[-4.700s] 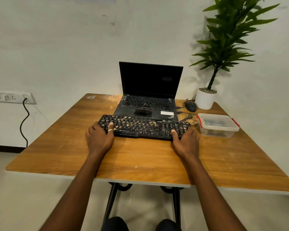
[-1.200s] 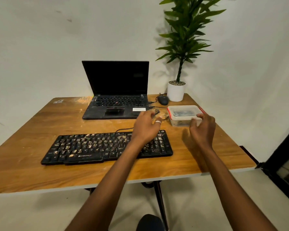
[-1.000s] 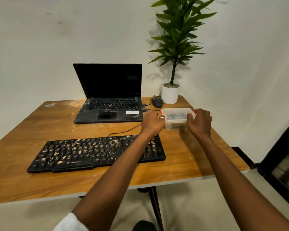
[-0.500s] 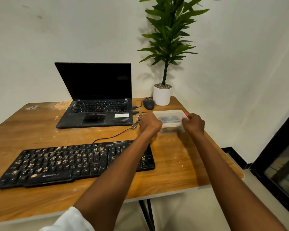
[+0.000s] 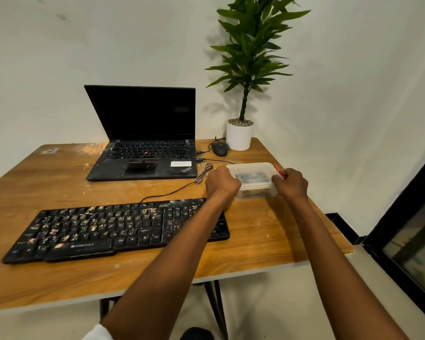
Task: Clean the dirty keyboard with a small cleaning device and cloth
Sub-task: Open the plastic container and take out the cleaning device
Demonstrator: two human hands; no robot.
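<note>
Left hand (image 5: 221, 183): off keyboard (image 5: 108, 227), fingers now curled round box (image 5: 252, 175) left end.
Right hand (image 5: 290, 184): likewise moved, fingers curled on right end.
Keyboard: crumb-strewn, lower left.

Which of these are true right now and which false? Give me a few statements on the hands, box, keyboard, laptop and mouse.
1. Both the left hand and the right hand hold the plastic box, one at each end. True.
2. The keyboard is clean. False: crumbs are scattered over its keys.
3. The laptop is closed. False: it stands open with a dark screen.
4. The mouse lies beside the white plant pot. True.
</note>
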